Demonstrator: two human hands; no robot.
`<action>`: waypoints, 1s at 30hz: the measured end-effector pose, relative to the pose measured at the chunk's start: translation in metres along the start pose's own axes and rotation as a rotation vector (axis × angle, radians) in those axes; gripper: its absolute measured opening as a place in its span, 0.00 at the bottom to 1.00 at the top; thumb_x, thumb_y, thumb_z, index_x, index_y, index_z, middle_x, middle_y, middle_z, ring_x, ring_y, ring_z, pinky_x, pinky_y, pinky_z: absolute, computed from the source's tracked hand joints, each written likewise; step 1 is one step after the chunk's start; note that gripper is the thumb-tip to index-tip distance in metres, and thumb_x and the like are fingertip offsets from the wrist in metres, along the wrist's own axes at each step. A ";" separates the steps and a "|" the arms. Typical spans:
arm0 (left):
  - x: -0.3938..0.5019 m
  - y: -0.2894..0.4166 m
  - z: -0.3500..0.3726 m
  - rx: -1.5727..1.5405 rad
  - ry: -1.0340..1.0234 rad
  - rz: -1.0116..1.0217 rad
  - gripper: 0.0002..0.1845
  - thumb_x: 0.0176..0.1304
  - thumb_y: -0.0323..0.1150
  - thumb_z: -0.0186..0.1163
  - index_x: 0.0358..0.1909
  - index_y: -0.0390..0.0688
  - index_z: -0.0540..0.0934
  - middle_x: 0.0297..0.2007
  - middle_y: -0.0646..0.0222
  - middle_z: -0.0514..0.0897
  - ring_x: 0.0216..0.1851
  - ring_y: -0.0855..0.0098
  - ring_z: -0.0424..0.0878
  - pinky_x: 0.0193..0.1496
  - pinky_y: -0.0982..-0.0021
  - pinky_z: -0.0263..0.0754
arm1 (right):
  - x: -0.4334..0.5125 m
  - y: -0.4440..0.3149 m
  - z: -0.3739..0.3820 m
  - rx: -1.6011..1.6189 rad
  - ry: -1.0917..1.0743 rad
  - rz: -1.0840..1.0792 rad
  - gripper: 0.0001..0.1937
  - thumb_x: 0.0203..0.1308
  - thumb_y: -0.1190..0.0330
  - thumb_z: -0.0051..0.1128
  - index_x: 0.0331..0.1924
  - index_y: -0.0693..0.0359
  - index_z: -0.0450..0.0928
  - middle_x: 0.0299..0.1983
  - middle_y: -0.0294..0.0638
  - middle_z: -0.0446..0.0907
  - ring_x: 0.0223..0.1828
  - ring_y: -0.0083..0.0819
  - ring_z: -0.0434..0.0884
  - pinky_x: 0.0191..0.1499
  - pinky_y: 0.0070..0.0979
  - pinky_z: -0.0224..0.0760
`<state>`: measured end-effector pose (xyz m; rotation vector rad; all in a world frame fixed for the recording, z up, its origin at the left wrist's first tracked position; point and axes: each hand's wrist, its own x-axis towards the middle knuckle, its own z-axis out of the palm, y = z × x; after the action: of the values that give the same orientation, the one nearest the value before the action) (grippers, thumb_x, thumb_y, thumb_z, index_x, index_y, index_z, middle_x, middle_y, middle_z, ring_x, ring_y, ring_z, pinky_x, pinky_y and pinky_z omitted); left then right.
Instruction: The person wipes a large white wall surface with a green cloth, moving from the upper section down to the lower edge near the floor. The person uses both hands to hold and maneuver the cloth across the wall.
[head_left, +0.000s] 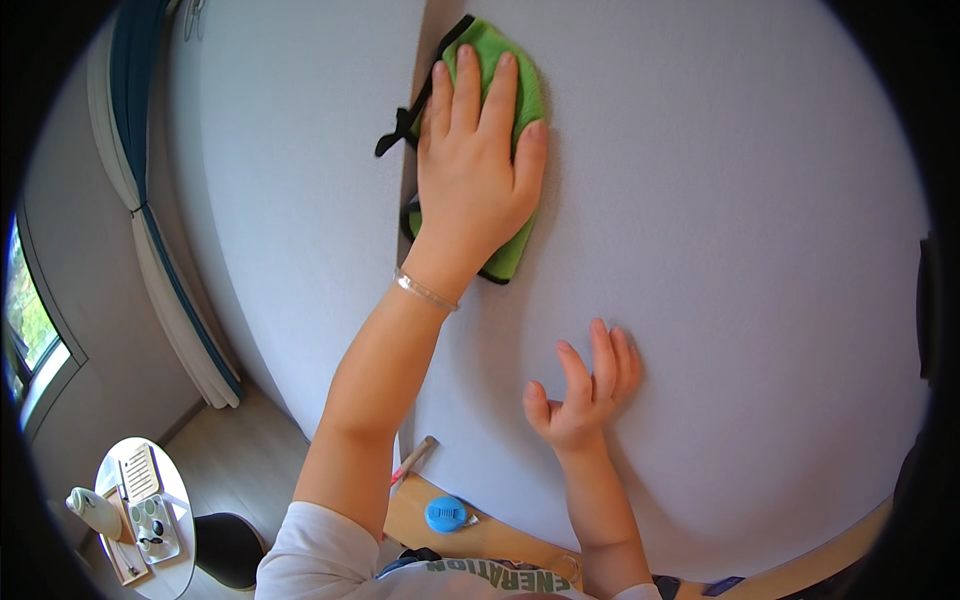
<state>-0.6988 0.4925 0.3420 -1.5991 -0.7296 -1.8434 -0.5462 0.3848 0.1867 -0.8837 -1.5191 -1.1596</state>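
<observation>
My left hand (476, 161) lies flat, fingers spread, on a green cloth (529, 90) with black edging, pressing it against the pale wall (712, 225) beside a vertical corner edge. A black strap end sticks out to the left of the cloth, and a lower part of the cloth shows below my palm. A clear band circles that wrist. Lower and to the right, my right hand (589, 390) touches or nearly touches the wall with bent, parted fingers and holds nothing.
Below is a wooden surface (480, 536) with a round blue case (446, 514) and a stick-like handle (416, 456). At lower left, a round white table (184, 517) carries a kettle and trays, near a black stool (225, 547). Curtains (142, 187) hang beside the window.
</observation>
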 end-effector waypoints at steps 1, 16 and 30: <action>-0.010 0.001 -0.003 -0.013 -0.034 -0.023 0.29 0.63 0.38 0.51 0.65 0.37 0.67 0.66 0.40 0.61 0.67 0.36 0.56 0.67 0.48 0.56 | -0.001 0.000 0.000 -0.001 0.000 0.006 0.20 0.64 0.48 0.46 0.50 0.52 0.75 0.60 0.47 0.73 0.62 0.45 0.68 0.64 0.46 0.53; -0.087 0.011 -0.023 0.014 -0.162 -0.137 0.30 0.61 0.37 0.52 0.64 0.35 0.68 0.67 0.36 0.57 0.68 0.31 0.51 0.66 0.41 0.50 | -0.009 0.006 -0.012 0.088 -0.029 -0.042 0.21 0.63 0.49 0.48 0.52 0.53 0.75 0.60 0.47 0.73 0.63 0.44 0.68 0.65 0.45 0.53; -0.118 0.140 -0.023 -0.196 -0.387 0.372 0.29 0.52 0.50 0.63 0.59 0.60 0.76 0.65 0.54 0.67 0.66 0.43 0.61 0.59 0.46 0.63 | -0.020 0.052 -0.059 0.143 0.208 0.008 0.27 0.71 0.48 0.26 0.54 0.60 0.71 0.62 0.58 0.66 0.65 0.51 0.64 0.65 0.47 0.57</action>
<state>-0.5985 0.3900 0.2258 -2.0909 -0.3764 -1.3873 -0.4770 0.3426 0.1831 -0.6517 -1.4075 -1.0864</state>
